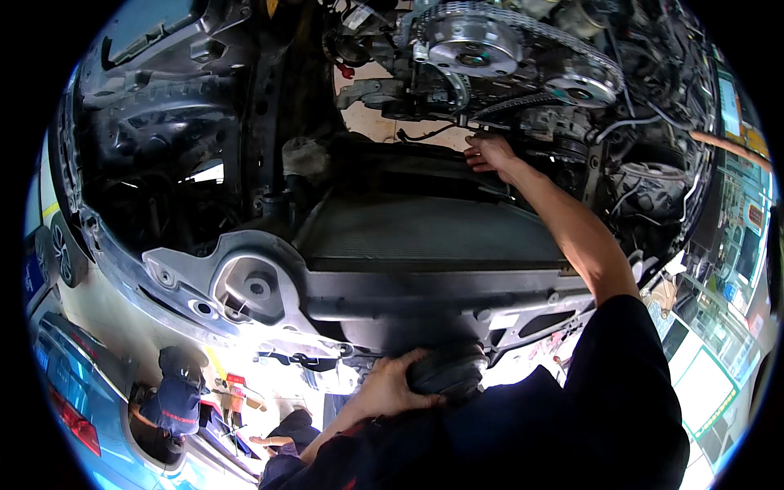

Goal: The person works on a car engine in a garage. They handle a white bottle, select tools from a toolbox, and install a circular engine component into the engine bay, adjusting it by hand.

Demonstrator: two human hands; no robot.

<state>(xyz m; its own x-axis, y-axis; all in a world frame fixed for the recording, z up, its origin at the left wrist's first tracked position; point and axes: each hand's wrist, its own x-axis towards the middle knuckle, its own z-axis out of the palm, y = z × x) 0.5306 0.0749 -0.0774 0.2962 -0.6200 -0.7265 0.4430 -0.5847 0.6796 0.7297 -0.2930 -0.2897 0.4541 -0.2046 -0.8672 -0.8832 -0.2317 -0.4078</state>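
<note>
My right arm reaches across the radiator (433,222) into the engine bay. My right hand (490,155) is below the engine's front, its fingers loosely bent and apart, with nothing visible in them. Just above it are a small metal fitting (463,121) and a dark thin hose or cable (429,133). Over these sit a timing chain (563,31) and two round metal sprockets (474,49). Close to my body, my left hand (390,385) has its thumb and fingers around a dark rounded part (447,371) in front of the grey front crossmember (392,298).
A round-holed mount (255,286) rises left of the radiator. A brown rod (731,149) juts in at right. Lower left are a blue car (69,392), a person in dark clothes (175,392) and another person's hand (273,441). Glass cabinets (719,314) stand at right.
</note>
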